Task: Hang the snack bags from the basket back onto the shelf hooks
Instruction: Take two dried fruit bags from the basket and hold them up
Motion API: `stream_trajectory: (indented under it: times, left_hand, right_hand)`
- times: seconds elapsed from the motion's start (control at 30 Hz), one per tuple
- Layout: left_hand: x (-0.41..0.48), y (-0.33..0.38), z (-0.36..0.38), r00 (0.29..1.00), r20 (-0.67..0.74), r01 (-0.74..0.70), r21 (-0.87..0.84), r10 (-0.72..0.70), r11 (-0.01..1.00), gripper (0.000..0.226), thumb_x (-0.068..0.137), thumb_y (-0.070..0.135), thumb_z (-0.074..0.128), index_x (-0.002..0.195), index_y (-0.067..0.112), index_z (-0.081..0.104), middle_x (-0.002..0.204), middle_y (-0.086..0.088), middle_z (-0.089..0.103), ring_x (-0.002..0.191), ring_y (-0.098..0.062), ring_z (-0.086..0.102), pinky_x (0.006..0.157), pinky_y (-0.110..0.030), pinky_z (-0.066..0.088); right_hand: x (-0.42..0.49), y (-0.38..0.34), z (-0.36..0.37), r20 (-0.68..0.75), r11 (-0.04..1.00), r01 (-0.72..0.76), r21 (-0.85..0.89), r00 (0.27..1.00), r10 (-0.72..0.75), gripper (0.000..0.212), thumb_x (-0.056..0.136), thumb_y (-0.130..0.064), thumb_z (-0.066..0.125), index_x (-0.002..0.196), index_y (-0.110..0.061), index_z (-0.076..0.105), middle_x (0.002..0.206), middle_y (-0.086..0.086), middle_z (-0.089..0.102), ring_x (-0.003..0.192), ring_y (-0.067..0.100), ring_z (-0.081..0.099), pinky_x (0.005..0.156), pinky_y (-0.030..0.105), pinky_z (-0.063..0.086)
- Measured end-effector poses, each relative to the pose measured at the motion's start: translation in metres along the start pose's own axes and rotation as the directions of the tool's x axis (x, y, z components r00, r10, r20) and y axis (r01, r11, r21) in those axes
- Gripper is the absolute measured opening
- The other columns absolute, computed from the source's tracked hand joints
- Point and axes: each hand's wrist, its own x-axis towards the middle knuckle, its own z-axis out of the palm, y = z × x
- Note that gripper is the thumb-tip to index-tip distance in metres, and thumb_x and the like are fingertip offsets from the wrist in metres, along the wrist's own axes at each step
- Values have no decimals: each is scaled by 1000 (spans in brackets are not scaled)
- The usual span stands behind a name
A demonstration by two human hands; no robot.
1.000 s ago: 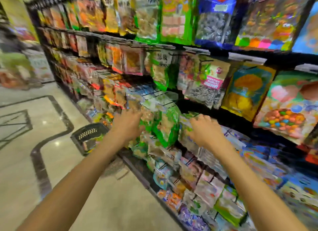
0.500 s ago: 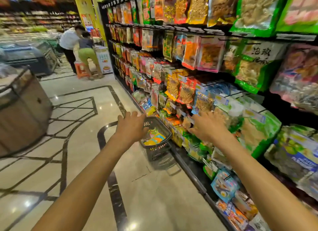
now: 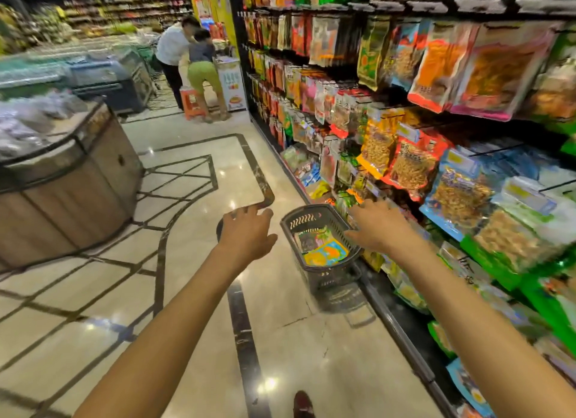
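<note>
Bare arms stretch down a supermarket aisle, the left hand (image 3: pixel 246 230) and right hand (image 3: pixel 378 227) both with fingers spread and holding nothing. Between them a dark plastic basket (image 3: pixel 327 277) with lattice sides stands on the glossy stone-patterned floor (image 3: pixel 202 174), tight against the base of the black shelf (image 3: pixel 392 318). Flat, shiny snack bags (image 3: pixel 325 251), one yellow and orange, lie inside it. The right fingertips overlap the basket's right rim, though whether they touch it is hard to say. Crinkled foil and clear hanging packets (image 3: pixel 411 165) fill the shelf in rows.

Half a second earlier the right hand was in front of those packets and the basket looked smaller and farther off. A curved wood-panelled display bin (image 3: pixel 71 180) stands at left, its contents blurred. Two people (image 3: pixel 187 62) bend together at the aisle's far end. A dark red shoe (image 3: pixel 304 405) is cut off by the bottom edge.
</note>
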Motion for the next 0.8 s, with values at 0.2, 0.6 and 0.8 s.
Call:
stream_trajectory:
  times: [0.2,0.6,0.8]
  left_hand:
    - [121,-23,-14,998,25,-59,53,57,997,51,97,46,50,141,20,43,135,-10,52,124,-32,48,102,-50,40]
    - [320,-33,21,986,84,-149,63,143,987,51,97,47,48,139,19,46,137,-10,53,125,-34,48,100,-48,40]
    - [429,-24,61,946,180,-284,53,270,957,50,97,47,47,139,20,45,136,-11,53,126,-34,48,100,-47,42]
  right_hand:
    - [116,3,-9,36,999,-27,25,999,26,54,97,-50,50,138,-15,44,138,13,45,128,35,42,100,49,40]
    - [301,31,4,155,992,-103,73,984,90,59,99,-49,47,147,-16,37,152,14,33,139,37,31,108,52,34]
    - [380,49,37,236,973,-208,97,955,181,62,96,-54,48,146,-18,38,149,12,37,135,36,37,106,51,37]
